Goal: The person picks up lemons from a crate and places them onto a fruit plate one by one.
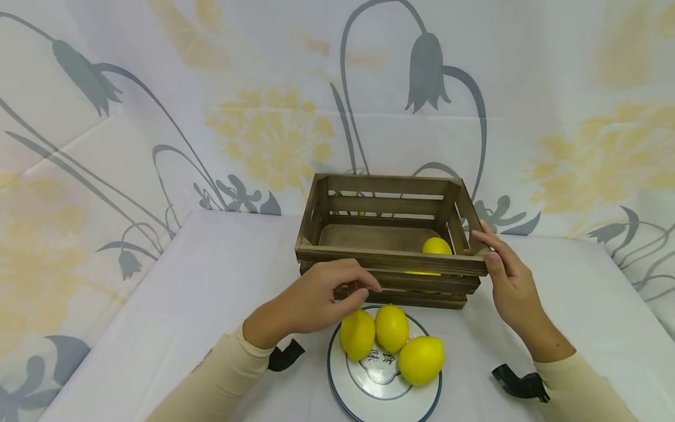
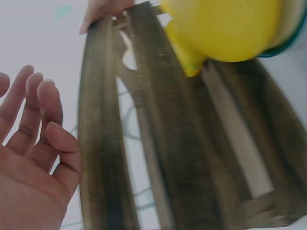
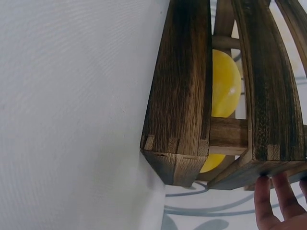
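Note:
A dark brown slatted wooden crate (image 1: pixel 390 255) stands at the back of the table. One lemon (image 1: pixel 436 246) lies inside its right end, and its yellow skin shows between the slats in the right wrist view. My right hand (image 1: pixel 514 287) grips the crate's right end, thumb near the front corner and fingers at the side slats. In front of the crate, my left hand (image 1: pixel 321 296) hovers with loosely bent fingers and holds nothing. Below it, a white plate (image 1: pixel 379 404) with a dark green rim bears three lemons (image 1: pixel 420 360), grouped toward its far side.
A white cloth (image 1: pixel 253 252) covers the table. Behind the crate rises a white backdrop (image 1: pixel 274 135) with grey and yellow flowers. Black curved pieces (image 1: pixel 519 384) show beside both wrists.

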`<state>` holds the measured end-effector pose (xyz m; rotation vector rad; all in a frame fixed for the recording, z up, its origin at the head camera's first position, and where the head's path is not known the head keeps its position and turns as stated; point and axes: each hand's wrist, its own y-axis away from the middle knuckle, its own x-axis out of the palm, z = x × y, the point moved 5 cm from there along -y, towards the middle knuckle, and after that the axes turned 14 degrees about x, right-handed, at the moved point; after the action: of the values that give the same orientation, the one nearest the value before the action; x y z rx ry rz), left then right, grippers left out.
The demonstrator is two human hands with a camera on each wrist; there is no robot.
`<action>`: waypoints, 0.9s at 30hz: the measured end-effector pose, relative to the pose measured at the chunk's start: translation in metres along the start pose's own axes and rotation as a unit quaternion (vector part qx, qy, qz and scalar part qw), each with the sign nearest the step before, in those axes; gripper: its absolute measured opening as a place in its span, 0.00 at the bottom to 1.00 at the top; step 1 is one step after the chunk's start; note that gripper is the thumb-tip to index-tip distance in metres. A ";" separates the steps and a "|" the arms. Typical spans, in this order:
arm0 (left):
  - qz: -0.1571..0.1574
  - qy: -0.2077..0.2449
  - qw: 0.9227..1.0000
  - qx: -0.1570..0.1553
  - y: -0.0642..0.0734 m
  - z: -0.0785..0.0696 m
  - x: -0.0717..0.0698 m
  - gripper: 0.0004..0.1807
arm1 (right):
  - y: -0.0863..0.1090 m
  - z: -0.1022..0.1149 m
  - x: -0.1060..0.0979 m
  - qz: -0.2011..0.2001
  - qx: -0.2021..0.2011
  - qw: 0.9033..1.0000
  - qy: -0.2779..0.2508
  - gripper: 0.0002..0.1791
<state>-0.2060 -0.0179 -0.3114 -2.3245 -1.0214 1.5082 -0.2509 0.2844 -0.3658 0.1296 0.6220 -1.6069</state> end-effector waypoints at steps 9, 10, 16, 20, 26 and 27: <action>-0.014 0.024 0.996 0.087 -0.027 -0.025 -0.014 0.11 | 0.001 0.002 0.000 -0.004 0.001 1.000 0.008 0.22; -0.015 0.017 0.996 0.090 -0.029 -0.026 -0.014 0.11 | 0.001 0.002 0.000 -0.004 0.000 1.000 0.008 0.22; -0.023 -0.023 0.995 0.093 -0.045 -0.029 -0.020 0.12 | 0.002 0.001 0.000 -0.006 0.003 1.000 0.013 0.22; -0.030 -0.042 0.994 0.100 -0.054 -0.033 -0.026 0.11 | 0.002 0.001 0.000 -0.003 0.007 1.000 0.013 0.22; -0.029 -0.090 0.986 0.140 -0.070 -0.045 -0.038 0.10 | 0.002 0.004 0.002 -0.003 0.004 1.000 0.018 0.22; -0.026 -0.100 0.984 0.147 -0.074 -0.047 -0.041 0.09 | 0.001 0.004 0.002 -0.003 0.003 1.000 0.016 0.22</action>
<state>-0.2084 0.0203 -0.2226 -1.9632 -0.8279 1.7659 -0.2489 0.2805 -0.3639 0.1572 0.6425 -1.6153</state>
